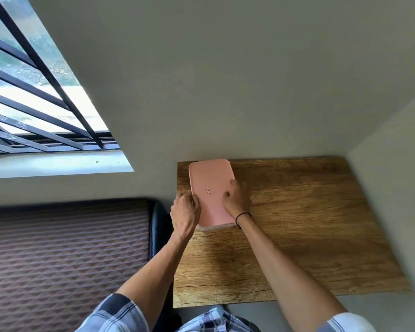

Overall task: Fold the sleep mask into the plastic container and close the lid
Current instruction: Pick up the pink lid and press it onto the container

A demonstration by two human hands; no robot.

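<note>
Beside the table's left edge I see a quilted brown mattress and a barred window above it, neither in the way of my 2 hands. On the wooden table, pushed against plain walls, the plastic container sits at the far left corner with its pink lid on top, the sleep mask out of sight. My left hand grips the lid's left edge, my right hand presses open-palmed on it, and the lid's small mark looks too blurred to read.
</note>
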